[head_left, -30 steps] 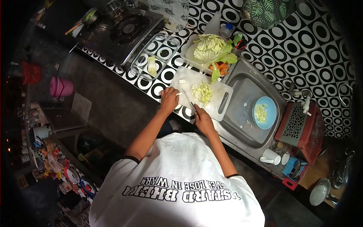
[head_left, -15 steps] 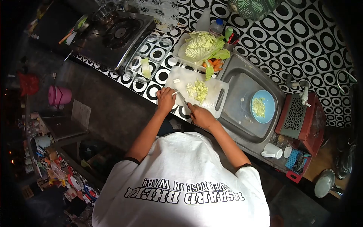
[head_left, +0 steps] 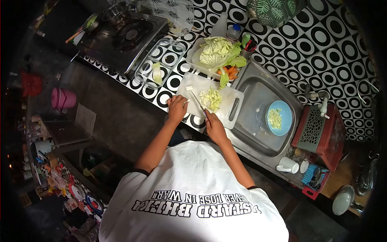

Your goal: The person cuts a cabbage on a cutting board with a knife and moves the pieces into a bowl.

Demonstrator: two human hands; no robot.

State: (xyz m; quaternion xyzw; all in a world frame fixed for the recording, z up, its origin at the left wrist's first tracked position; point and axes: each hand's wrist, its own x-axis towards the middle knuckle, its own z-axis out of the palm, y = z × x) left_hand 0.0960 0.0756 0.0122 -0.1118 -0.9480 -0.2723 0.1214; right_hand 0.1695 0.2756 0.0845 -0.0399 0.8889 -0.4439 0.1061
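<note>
A white cutting board (head_left: pixel 191 80) lies on the counter, carrying a heap of chopped cabbage (head_left: pixel 211 99). My right hand (head_left: pixel 215 127) is closed around the handle of a knife (head_left: pixel 196 99). The blade slants over the board, its tip near a small white piece (head_left: pixel 189 88). At the board's left edge, my left hand (head_left: pixel 177 109) has its fingers bent and pressed down. A bit of pale cabbage (head_left: pixel 186 102) shows at its fingertips, mostly hidden by them.
Behind the board stands a container (head_left: pixel 194 64) with a cabbage (head_left: pixel 215 51) and carrots (head_left: pixel 229 73). A glass dish (head_left: pixel 147 82) holds a cabbage piece, beside the stove (head_left: pixel 121 60). Right, the sink (head_left: pixel 252 90) holds a blue bowl (head_left: pixel 285 117) of chopped cabbage. A mug (head_left: pixel 288 165) stands nearby.
The knife blade has moved away from my left fingertips, and its tip now points farther up the board, by the small white piece. My left hand stays at the board's edge.
</note>
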